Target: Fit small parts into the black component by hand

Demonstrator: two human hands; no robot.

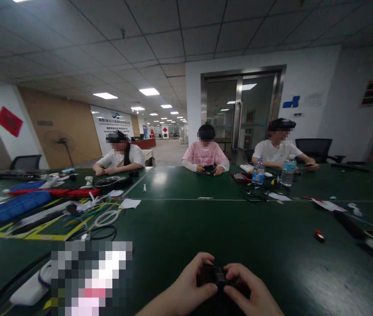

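Low in the view, a small black device (pixel 219 277) sits between my two hands above the green table (pixel 160 245). My left hand (pixel 194 281) grips it from the left, its thumb along the near side and its fingers curled over the far side. From the right, my right hand (pixel 247 285) pinches it between thumb and fingers. The device is dark and partly covered by the fingers, so its exact kind does not show. Its underside is hidden.
Left lie a white power strip (pixel 30 287), coiled cables (pixel 107 218) and a blue tray (pixel 18 206). A small red object (pixel 319 236) is at right. Bottles (pixel 288 171) stand farther back. Several people sit across the table, one in a pink shirt (pixel 205 156).
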